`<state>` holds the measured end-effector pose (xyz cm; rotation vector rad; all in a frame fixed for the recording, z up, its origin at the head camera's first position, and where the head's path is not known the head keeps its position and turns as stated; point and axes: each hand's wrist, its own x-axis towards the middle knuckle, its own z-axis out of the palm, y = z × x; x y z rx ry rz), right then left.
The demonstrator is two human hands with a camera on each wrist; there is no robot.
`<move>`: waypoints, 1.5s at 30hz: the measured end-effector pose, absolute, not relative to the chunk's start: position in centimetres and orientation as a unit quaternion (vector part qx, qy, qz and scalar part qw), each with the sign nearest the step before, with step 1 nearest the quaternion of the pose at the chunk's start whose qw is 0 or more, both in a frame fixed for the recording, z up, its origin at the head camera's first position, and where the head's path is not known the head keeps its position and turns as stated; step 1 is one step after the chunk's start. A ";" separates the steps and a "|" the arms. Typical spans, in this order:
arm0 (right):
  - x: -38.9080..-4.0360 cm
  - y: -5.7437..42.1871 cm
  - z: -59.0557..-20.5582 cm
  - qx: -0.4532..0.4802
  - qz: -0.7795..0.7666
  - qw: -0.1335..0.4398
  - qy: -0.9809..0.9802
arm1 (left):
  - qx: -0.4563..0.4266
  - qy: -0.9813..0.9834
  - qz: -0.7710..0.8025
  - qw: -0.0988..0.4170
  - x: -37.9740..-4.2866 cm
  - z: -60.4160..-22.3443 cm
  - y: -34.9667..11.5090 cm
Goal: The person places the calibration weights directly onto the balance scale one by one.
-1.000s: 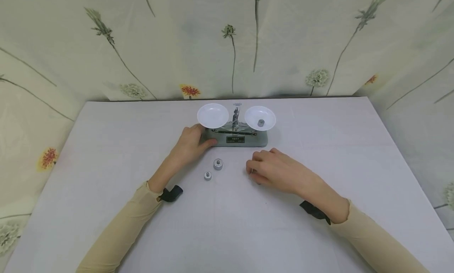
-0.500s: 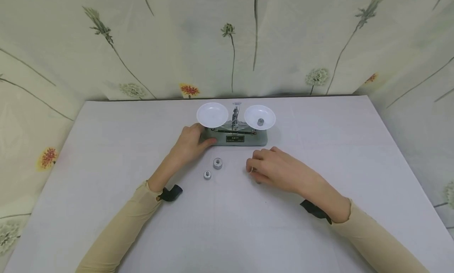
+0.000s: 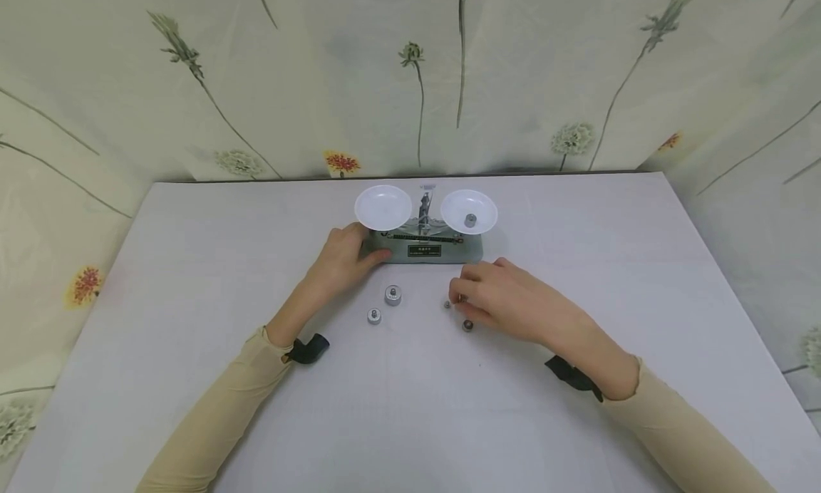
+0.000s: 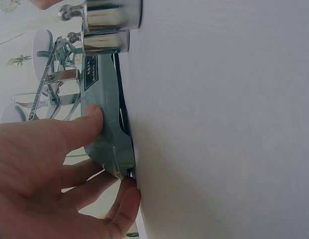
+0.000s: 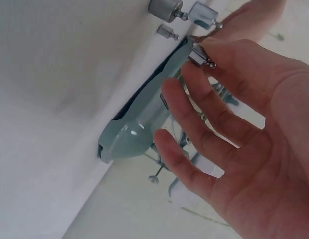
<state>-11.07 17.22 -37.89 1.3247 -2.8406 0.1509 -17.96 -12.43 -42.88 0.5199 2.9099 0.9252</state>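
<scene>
Left hand (image 3: 341, 259) grips green metal balance base (image 3: 425, 251), long axis left–right. Right hand (image 3: 503, 298) pinches silver cylindrical weight (image 5: 197, 56), knob up, partly hidden.

Right hand (image 3: 507, 299) shifted slightly toward the balance (image 3: 449, 252) vs 0.5 s ago. Newly uncovered on the bench (image 3: 321, 422): tiny weight (image 3: 447, 305) just beside the fingers (image 3: 458, 288). Darker weight (image 3: 467, 325) at the hand's near side, previously just a sliver, now shows clearly.

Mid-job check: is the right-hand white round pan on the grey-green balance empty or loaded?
Loaded: in the head view, a small silver cylindrical metal weight sits inside the right-hand pan.
</scene>
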 end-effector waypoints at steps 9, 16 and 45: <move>-11.4 17.4 -37.4 0.416 0.052 0.004 -0.908 | 0.175 0.938 0.298 0.002 -18.3 -43.7 -12.7; -11.6 17.6 -37.3 0.420 0.053 0.017 -0.906 | 0.167 0.942 0.291 0.019 -17.8 -42.7 -12.4; -11.8 18.1 -36.9 0.400 0.068 0.015 -0.914 | 0.158 0.941 0.298 0.030 -17.9 -42.7 -12.3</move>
